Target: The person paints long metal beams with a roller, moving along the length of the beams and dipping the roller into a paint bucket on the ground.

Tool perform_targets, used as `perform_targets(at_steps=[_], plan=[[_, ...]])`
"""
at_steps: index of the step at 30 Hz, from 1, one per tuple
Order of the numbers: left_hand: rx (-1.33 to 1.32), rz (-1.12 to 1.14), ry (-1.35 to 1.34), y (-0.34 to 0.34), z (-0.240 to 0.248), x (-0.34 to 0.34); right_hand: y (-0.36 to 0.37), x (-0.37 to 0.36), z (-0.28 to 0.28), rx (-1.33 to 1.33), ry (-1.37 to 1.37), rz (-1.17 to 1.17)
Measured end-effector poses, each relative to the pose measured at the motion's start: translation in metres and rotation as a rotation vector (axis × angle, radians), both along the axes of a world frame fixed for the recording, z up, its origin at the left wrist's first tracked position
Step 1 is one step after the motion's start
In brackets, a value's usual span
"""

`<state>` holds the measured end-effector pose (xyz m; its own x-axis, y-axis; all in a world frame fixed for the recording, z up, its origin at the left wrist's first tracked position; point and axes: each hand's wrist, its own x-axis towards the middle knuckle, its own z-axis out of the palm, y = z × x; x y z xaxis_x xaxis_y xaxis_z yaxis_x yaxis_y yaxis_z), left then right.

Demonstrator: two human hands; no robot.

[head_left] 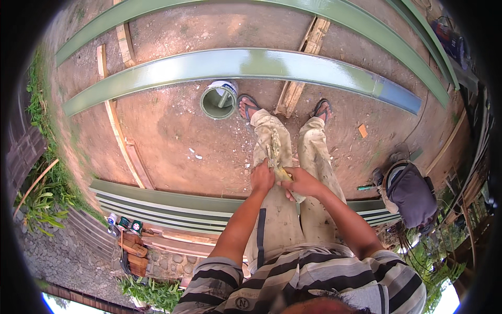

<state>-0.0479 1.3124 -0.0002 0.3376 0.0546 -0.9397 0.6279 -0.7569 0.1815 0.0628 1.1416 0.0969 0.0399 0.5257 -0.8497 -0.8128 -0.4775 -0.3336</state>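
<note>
My left hand [262, 177] is closed in front of my thighs, gripping one end of a crumpled, yellowish paint-stained piece [281, 174] that looks like a rag. On its other side my right hand [303, 182] is closed round the same piece, its fingers bent toward the left hand. Part of it hangs below the right fingers; the rest is hidden by the hands. Beyond my feet lies a long green-painted metal beam [209, 64], shiny along its length, with a blue-grey right end [397, 97]. Beside my left foot stands a paint bucket [204, 106] with a handle-like stick inside.
Wooden supports [291, 98] lie under the beams on bare dirt. Another green beam [361, 21] runs farther off. Behind me are stacked green beams [167, 201] and timber. A dark bag-like bundle [413, 196] sits at right; an orange fragment [363, 131] lies on the ground.
</note>
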Motion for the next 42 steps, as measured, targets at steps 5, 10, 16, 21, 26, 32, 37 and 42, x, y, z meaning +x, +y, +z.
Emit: perform_targets(at_steps=[5,10,16,21,26,32,37,42], plan=[[0.037,-0.042,0.005,-0.017,0.004,-0.001,-0.019,-0.015,-0.005,-0.026,-0.181,0.097],[0.033,-0.106,0.013,-0.036,0.003,0.002,-0.056,-0.007,0.0,0.119,0.028,-0.013],[0.149,-0.202,0.003,-0.06,-0.008,-0.004,-0.133,-0.022,0.015,0.203,0.289,-0.297],[0.184,-0.3,-0.078,-0.085,-0.001,0.005,-0.216,-0.078,0.035,0.262,0.383,-0.677],[0.225,-0.342,-0.202,-0.094,0.019,0.016,-0.272,-0.103,0.062,0.075,0.29,-1.002],[-0.028,-0.231,-0.43,-0.076,0.079,0.078,-0.31,-0.097,0.074,-0.276,0.11,-1.308],[-0.157,0.072,-0.633,0.0,0.143,0.151,-0.306,-0.046,0.068,-0.321,-0.039,-1.468],[-0.148,0.137,-0.512,0.022,0.236,0.192,-0.3,-0.051,0.028,-0.429,-0.071,-1.601]])
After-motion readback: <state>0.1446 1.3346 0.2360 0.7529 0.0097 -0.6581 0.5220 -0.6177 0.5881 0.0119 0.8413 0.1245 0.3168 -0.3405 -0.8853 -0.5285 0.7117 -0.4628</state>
